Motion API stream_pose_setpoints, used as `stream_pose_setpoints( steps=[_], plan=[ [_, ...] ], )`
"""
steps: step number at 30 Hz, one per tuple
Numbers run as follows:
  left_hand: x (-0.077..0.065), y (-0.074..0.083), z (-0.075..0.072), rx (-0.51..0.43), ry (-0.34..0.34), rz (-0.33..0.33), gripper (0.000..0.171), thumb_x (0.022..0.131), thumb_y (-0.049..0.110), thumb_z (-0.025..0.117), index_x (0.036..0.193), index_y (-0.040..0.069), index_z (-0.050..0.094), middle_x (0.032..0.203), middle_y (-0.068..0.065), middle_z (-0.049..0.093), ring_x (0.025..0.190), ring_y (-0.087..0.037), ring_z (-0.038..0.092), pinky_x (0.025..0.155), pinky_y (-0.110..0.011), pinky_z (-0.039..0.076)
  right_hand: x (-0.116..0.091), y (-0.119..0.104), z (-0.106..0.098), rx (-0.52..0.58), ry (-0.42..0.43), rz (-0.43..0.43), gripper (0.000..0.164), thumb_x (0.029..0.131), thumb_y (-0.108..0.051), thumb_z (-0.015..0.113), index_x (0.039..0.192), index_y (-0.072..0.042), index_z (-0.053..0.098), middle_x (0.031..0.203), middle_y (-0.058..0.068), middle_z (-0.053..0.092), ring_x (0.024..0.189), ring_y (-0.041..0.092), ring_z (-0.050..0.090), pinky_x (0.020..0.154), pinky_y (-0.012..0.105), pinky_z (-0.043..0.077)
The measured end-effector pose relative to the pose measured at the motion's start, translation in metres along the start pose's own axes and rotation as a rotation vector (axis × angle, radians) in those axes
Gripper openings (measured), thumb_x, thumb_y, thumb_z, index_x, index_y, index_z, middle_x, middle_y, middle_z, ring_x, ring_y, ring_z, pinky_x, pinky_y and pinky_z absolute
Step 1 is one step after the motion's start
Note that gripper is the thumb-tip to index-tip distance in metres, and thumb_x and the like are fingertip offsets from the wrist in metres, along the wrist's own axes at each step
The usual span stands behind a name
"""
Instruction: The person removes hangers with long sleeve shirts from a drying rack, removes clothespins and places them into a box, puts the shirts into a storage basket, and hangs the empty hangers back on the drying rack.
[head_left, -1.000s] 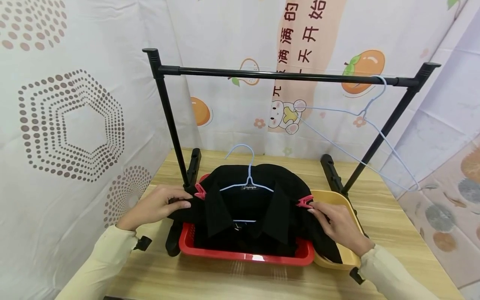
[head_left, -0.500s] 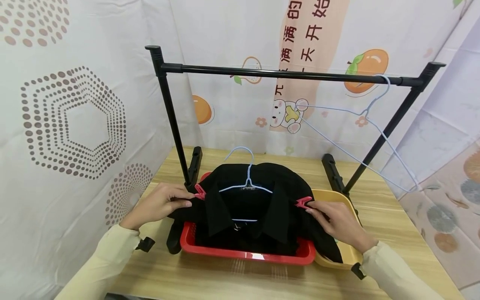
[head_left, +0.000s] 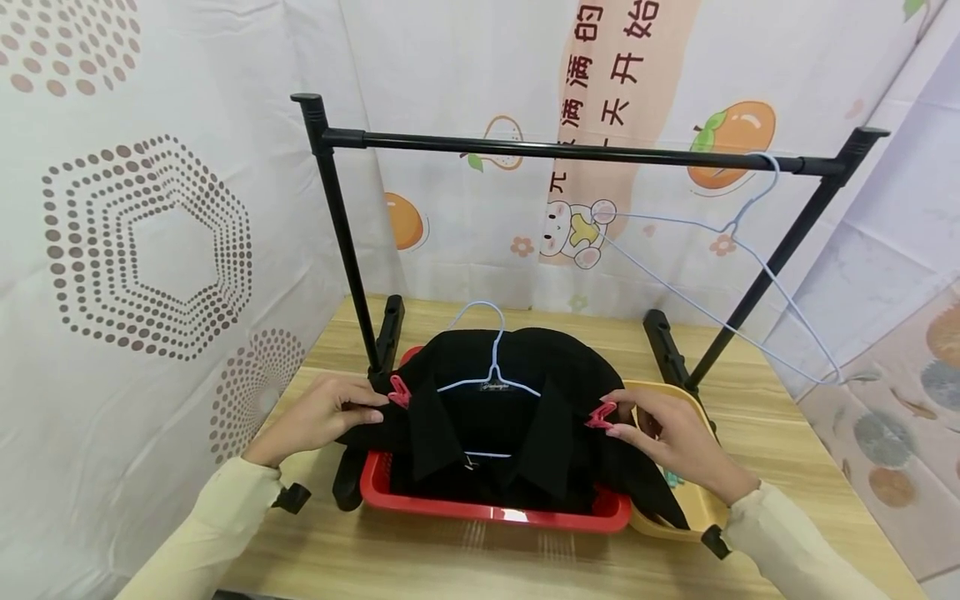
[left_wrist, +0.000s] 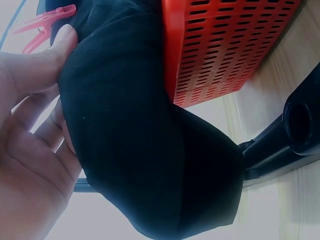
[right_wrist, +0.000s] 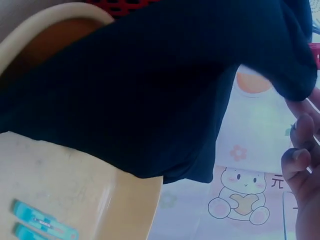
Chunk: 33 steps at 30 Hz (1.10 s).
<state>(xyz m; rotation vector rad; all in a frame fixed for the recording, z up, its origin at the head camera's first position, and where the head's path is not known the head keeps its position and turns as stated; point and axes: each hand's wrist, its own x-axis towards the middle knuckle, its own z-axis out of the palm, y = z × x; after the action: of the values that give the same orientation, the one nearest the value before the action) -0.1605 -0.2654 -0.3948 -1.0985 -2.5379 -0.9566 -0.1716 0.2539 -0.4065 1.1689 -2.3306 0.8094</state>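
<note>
While the left hand (head_left: pixel 322 417) pinches the black shirt (head_left: pixel 491 425) at one shoulder between thumb and fingers, just beside the left pink clothespin (head_left: pixel 400 392), the right hand (head_left: pixel 671 433) holds the right pink clothespin (head_left: pixel 600 416) between thumb and index finger at the opposite shoulder; how hard it squeezes, I cannot tell. The shirt lies over the red basket (head_left: pixel 495 515), its collar spread wide and a light blue hanger (head_left: pixel 495 365) set inside the neck, the hook standing out above the collar. One sleeve droops past the slotted side of the red basket, as the left wrist view shows; the other falls across the yellow basket (head_left: pixel 701 510) on the right, where teal clips (right_wrist: pixel 45 221) lie. Both baskets sit on the wooden tabletop (head_left: pixel 420 558). A black rack (head_left: pixel 562 150) stands over them, with a second hanger (head_left: pixel 732 228) hooked near the right end of its rail, in front of a printed curtain (head_left: pixel 465 225).
</note>
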Motion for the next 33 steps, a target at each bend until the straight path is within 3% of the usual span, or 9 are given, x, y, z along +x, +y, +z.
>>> stream_pose_setpoints(
  steps=[5,11,19,27,33],
  plan=[
    [-0.001,0.000,0.000,-0.008,0.000,-0.013,0.021,0.083,-0.001,0.083,0.103,0.006,0.082,0.084,0.012,0.068,0.068,-0.001,0.054,0.058,-0.024,0.047,0.003,-0.006,-0.001,0.024,0.020,0.002,0.036,0.088,-0.020,0.084,0.121,-0.020,0.070,0.087,-0.020,0.059,0.061,-0.003,0.043,0.055,0.013,0.036],
    [-0.003,0.000,0.002,-0.017,-0.001,-0.022,0.019,0.085,0.000,0.082,0.103,0.005,0.082,0.087,0.001,0.072,0.072,-0.003,0.060,0.060,-0.025,0.050,0.007,-0.014,0.000,0.020,0.030,0.050,0.038,0.086,-0.011,0.084,0.120,-0.019,0.072,0.076,-0.019,0.052,0.061,-0.002,0.044,0.055,0.014,0.037],
    [-0.005,0.001,0.003,-0.014,0.001,-0.046,0.020,0.084,0.000,0.082,0.104,0.005,0.082,0.090,0.007,0.073,0.076,-0.003,0.064,0.064,-0.026,0.053,0.008,-0.018,0.004,0.029,0.047,0.098,0.041,0.084,-0.009,0.085,0.121,-0.018,0.071,0.078,-0.017,0.052,0.063,0.000,0.047,0.057,0.015,0.040],
    [-0.004,0.001,0.003,-0.003,-0.011,-0.043,0.020,0.085,0.002,0.082,0.105,0.006,0.082,0.087,0.006,0.071,0.072,-0.002,0.058,0.061,-0.025,0.049,0.008,-0.018,0.009,0.059,0.139,0.003,0.037,0.079,-0.003,0.087,0.107,-0.020,0.071,0.081,-0.017,0.057,0.064,-0.001,0.048,0.056,0.017,0.042],
    [-0.005,0.002,0.003,-0.008,-0.010,-0.045,0.021,0.085,0.002,0.082,0.105,0.005,0.082,0.090,0.006,0.072,0.074,-0.002,0.061,0.062,-0.026,0.052,0.015,-0.029,0.008,0.094,0.196,-0.059,0.039,0.071,0.010,0.085,0.096,-0.017,0.071,0.082,-0.012,0.063,0.062,0.001,0.047,0.056,0.013,0.039]
  ],
)
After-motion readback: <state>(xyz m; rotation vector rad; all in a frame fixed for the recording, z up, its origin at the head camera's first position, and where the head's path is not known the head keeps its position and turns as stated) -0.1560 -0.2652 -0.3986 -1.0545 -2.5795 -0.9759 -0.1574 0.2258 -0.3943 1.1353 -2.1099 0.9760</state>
